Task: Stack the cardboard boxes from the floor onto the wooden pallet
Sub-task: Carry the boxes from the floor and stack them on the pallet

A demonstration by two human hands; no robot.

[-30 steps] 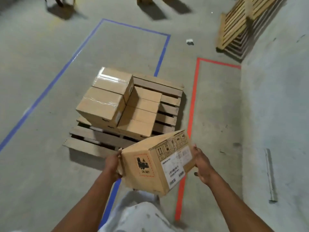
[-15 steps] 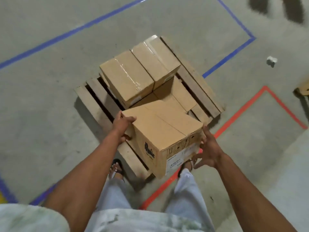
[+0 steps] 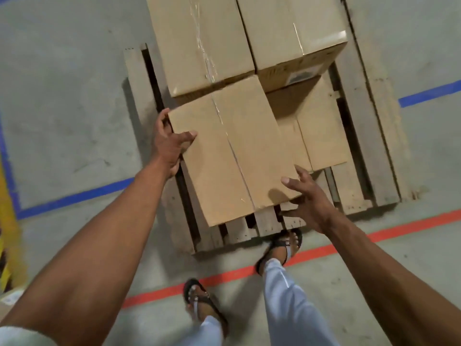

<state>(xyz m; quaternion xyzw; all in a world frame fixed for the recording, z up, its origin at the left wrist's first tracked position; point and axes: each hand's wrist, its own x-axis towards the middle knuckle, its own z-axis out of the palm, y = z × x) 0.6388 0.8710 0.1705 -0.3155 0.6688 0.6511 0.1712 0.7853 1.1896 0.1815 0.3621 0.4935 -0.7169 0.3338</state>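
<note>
Cardboard box (image 3: 232, 151) — smooth, rectangular, taped — on slatted wooden pallet (image 3: 359, 156).

Matt cardboard boxes (image 3: 234, 151), glossy tape; rough wooden pallet (image 3: 359, 136); dull concrete floor (image 3: 64, 101).

Concrete floor (image 3: 62, 101) was grey and scuffed, with blue tape lines (image 3: 74, 197) on the left and far right, and an orange-red tape line (image 3: 311, 255) running across the near side. The wooden pallet (image 3: 361, 146) sat flat on it, just beyond that orange-red line. On the slats: four cardboard boxes (image 3: 199, 43) packed close together, two far, two near. A yellow strip (image 3: 10, 221) ran along the left edge
</note>
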